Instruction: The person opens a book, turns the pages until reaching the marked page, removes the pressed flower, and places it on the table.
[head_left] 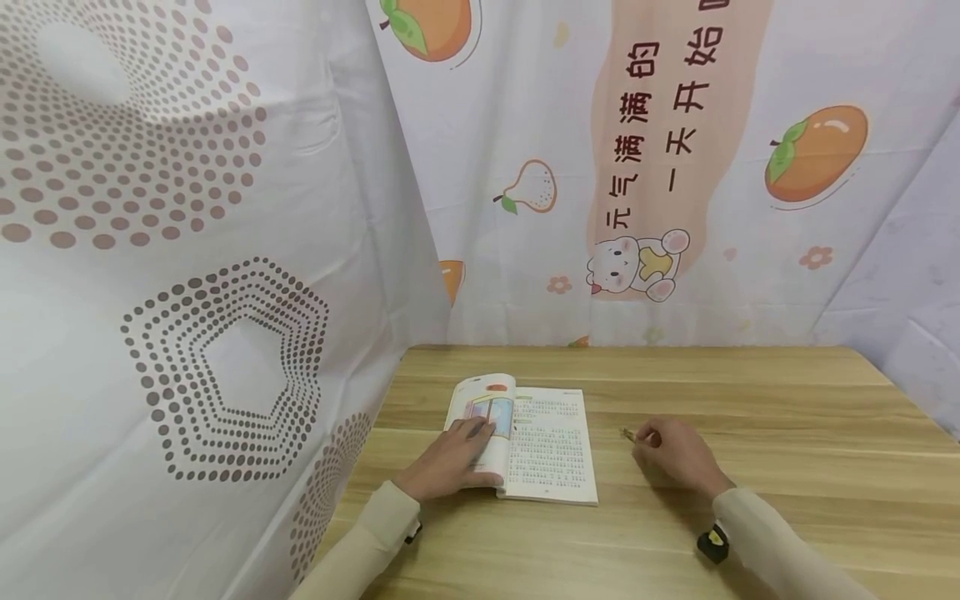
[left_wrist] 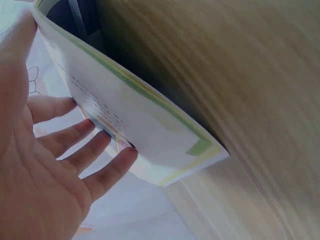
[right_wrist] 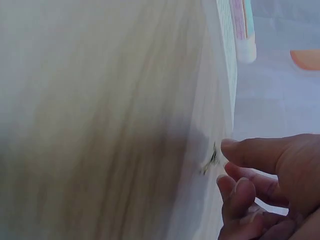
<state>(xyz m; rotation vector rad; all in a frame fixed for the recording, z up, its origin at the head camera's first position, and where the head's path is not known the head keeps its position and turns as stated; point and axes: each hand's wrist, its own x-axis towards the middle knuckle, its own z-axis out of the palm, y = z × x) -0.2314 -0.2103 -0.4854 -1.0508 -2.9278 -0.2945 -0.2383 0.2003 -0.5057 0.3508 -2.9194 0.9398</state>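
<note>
An open book lies on the table, its left-hand pages curving up beside the spine. My left hand rests on the left page, which carries a coloured picture, fingers spread and fairly straight. In the left wrist view the fingertips of that hand touch the page, with the thumb near the book's edge. Right of the book, my right hand is beside a small gold-coloured object of unclear kind. The right wrist view has this small object just beyond the slightly parted thumb and index finger of the right hand.
The wood-grain table extends to the right of both hands. A white dotted curtain hangs along the left side, and a fruit-printed cloth hangs behind the table's far edge.
</note>
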